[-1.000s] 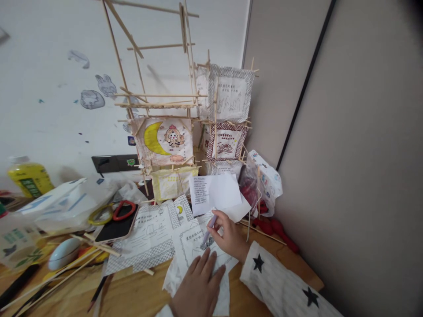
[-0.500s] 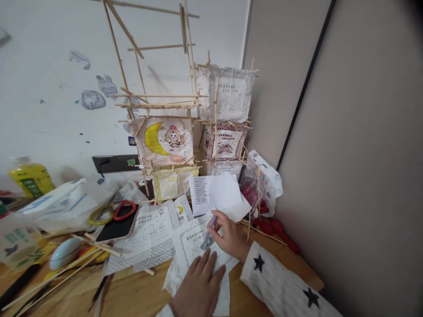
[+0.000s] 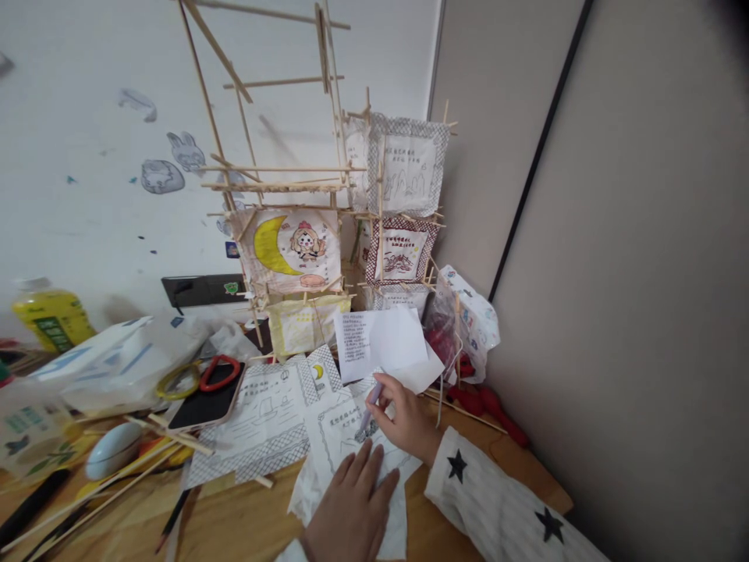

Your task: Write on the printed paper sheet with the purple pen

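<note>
My right hand grips a light purple pen, its tip down on a sheet of thin white paper. Under the pen tip is a dark shaded patch, beside handwritten characters and a patterned border on that sheet. My left hand lies flat on the lower part of the same paper, fingers spread. Left of it lies another drawn sheet with a boat and a lattice border. A white page of handwritten lines leans just behind my right hand.
A stick frame with decorated paper panels stands behind. To the left are red-handled scissors, a phone, a pale blue egg-shaped object, loose sticks and a yellow bottle. A plastic bag sits at right.
The view has shifted very slightly. Both hands keep nearly the same place, the left flat on the paper and the right holding the pen at the dark patch.
</note>
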`<state>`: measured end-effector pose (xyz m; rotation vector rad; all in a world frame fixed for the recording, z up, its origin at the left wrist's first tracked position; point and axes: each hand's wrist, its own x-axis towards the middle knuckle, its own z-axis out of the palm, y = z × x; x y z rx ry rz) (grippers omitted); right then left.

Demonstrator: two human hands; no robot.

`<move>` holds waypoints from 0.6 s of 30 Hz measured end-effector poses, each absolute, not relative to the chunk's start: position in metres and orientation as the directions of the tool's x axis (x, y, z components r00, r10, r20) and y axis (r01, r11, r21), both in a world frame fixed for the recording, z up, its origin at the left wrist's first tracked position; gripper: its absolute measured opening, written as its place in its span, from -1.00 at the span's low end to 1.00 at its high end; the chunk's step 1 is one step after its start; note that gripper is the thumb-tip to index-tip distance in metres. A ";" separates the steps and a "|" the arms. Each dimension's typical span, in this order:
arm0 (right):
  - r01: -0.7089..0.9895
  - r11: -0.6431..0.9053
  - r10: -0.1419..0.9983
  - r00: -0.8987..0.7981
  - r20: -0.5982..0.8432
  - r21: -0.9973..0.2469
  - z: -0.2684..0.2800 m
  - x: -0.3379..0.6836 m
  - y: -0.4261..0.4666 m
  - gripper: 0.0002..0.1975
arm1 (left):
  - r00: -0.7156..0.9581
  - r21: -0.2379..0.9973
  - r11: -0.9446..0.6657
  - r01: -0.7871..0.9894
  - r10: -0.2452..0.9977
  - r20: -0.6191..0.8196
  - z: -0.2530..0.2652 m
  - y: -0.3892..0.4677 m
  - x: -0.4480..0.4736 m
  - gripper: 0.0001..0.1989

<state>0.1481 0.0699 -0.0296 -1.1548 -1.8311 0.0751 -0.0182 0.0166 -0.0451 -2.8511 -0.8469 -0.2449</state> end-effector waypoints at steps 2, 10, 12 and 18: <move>0.674 0.559 0.728 -0.120 0.675 -0.483 -0.029 0.148 0.070 -0.56 | 0.824 -0.118 -0.823 0.556 0.527 0.210 -0.046 0.017 -0.018 -0.45; 0.655 0.578 0.720 -0.128 0.682 -0.487 -0.032 0.149 0.071 -0.53 | 0.830 -0.131 -0.826 0.548 0.518 0.209 -0.041 0.016 -0.018 -0.49; 0.655 0.580 0.716 -0.127 0.687 -0.484 -0.031 0.149 0.071 -0.54 | 0.835 -0.151 -0.826 0.544 0.513 0.200 -0.040 0.016 -0.018 -0.49; 0.682 0.566 0.717 -0.129 0.685 -0.464 -0.031 0.149 0.071 -0.55 | 0.834 -0.173 -0.822 0.543 0.504 0.225 -0.044 0.017 -0.018 -0.47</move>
